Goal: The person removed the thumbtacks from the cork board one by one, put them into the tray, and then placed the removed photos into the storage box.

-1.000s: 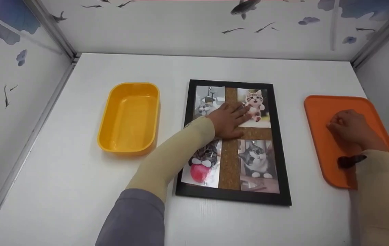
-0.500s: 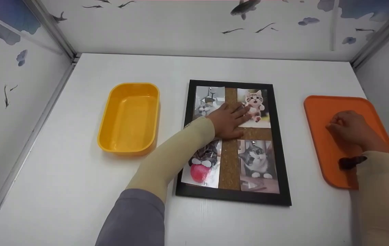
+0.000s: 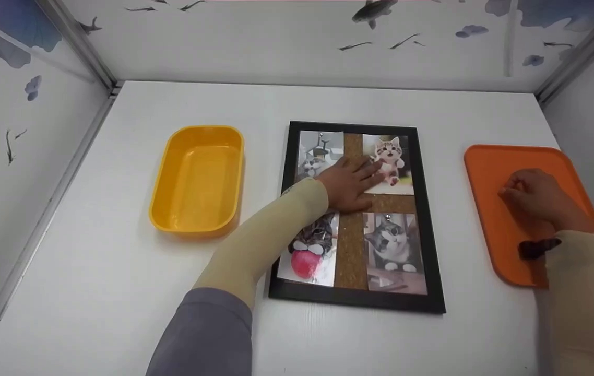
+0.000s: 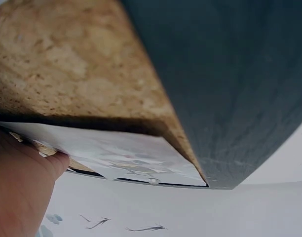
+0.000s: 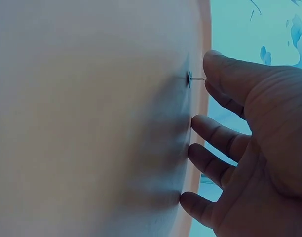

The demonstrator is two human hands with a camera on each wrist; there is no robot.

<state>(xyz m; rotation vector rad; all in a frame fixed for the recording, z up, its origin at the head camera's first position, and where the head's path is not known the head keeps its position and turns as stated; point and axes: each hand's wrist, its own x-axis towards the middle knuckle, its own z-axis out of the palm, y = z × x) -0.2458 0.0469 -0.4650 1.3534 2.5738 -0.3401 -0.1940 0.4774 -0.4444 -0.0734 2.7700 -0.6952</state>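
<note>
My left hand rests spread on the black-framed cork board, across its middle and the lower left of the upper-right kitten photo. In the left wrist view its thumb lies along the edge of a photo. Over at the orange tray, the thumb and index finger of my right hand pinch the pin of a thumbtack. The tack's flat head is right at the tray surface, its pin upward. The other fingertips touch the tray.
A yellow bin stands left of the board on the white table. More cat photos, such as the grey-and-white one, are on the cork. White printed walls enclose the table. A dark object shows at my right cuff.
</note>
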